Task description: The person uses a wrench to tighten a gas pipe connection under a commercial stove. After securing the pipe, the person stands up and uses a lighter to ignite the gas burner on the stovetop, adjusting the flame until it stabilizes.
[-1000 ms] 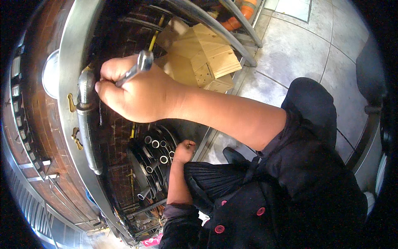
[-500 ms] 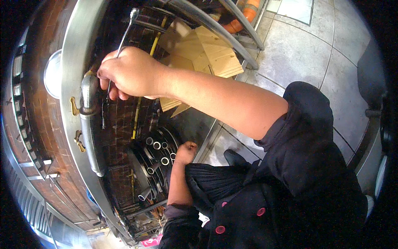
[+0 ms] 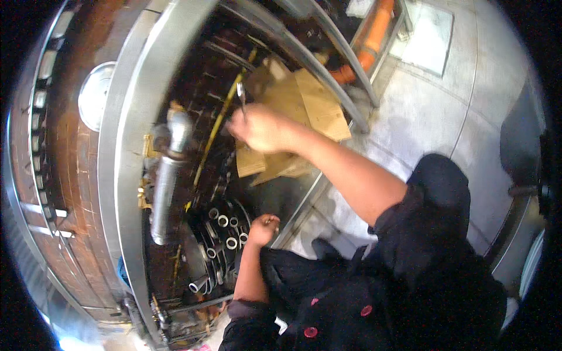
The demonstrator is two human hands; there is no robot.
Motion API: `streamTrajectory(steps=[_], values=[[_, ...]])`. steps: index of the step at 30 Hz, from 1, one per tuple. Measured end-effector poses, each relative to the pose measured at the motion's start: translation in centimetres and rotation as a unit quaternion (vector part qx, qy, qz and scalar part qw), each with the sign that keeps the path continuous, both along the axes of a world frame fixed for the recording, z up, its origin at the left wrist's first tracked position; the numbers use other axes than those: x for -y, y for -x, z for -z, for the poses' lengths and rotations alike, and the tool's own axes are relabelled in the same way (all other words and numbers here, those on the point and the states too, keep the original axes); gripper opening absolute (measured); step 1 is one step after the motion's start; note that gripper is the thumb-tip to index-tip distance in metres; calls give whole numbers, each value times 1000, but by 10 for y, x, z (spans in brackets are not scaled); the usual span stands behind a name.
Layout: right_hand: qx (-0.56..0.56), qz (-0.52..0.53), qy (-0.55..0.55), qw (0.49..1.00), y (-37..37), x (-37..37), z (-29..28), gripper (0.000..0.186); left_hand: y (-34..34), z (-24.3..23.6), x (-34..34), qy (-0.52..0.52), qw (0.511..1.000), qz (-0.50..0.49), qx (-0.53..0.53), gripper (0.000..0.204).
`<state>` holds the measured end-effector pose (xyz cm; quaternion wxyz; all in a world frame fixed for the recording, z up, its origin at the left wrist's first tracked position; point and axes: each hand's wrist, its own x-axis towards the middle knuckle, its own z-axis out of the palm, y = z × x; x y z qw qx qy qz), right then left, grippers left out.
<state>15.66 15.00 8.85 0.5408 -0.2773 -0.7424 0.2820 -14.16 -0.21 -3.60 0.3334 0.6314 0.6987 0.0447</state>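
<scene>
A slim metal wrench (image 3: 241, 91) sticks up from my right hand (image 3: 257, 128), which is closed on it and slightly blurred, in front of folded cardboard (image 3: 325, 111). Left of that hand, a grey metal elbow pipe (image 3: 167, 193) runs beside a steel rail (image 3: 130, 164) with small brass valves (image 3: 144, 196). Lower down, my left hand (image 3: 263, 230) is curled closed beside stacked dark pans (image 3: 211, 266) with several round hollow handles; what, if anything, its fingers hold is too small to make out.
A yellow pipe (image 3: 219, 120) crosses the dark brickwork behind. Metal bars (image 3: 351, 76) and an orange pipe (image 3: 372, 44) are at top right, beside the tiled floor (image 3: 442, 111). A round steel lid (image 3: 92, 96) sits at left, and a dark object (image 3: 515, 140) at far right.
My right hand, still holding the wrench, has moved rightward away from the elbow pipe. The view has shifted, so the rail and pipe appear further right. My left hand stays by the pans.
</scene>
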Motion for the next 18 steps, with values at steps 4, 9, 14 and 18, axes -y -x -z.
streamTrajectory(steps=[4, 9, 14, 18], values=[[185, 14, 20, 982, 21, 26, 30, 31, -30, -46, -4, -44, 991, -73, 108, 34], [322, -5, -67, 944, 42, 54, 44, 20, -72, -92, -26, -164, 955, 17, 246, 25], [248, 81, -149, 954, 22, 48, 35, 16, -97, -91, -76, -188, 935, 37, 297, 41], [277, 68, -71, 956, 4, 63, 14, 18, -80, -51, -104, -325, 891, 68, 309, 22]])
